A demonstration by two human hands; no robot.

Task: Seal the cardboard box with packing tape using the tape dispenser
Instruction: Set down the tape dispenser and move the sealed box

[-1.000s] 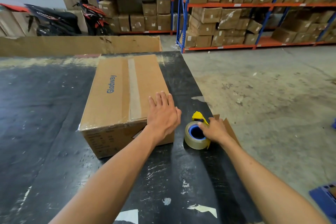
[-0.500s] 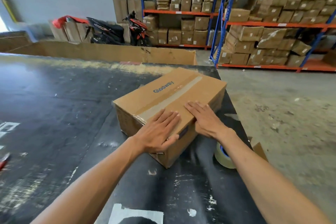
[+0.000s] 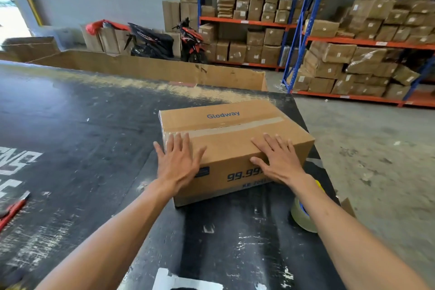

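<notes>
On table edge, near right: both hands flat on box, dispenser lying loose.

Left hand (image 3: 179, 162) and right hand (image 3: 280, 160) spread open, fingers straight, pressing box (image 3: 235, 143) top near edge, gripping nothing. Tape dispenser (image 3: 303, 216) on table (image 3: 94, 148) just right of box, half hidden by right forearm. Box looks stiff, light enough to slide, tape strip already along top seam; best held by side walls. Black scuffed tabletop, red cutter (image 3: 14, 209) far left. Beyond: motorbike (image 3: 164, 42), shelves (image 3: 306, 40) of cartons.
</notes>
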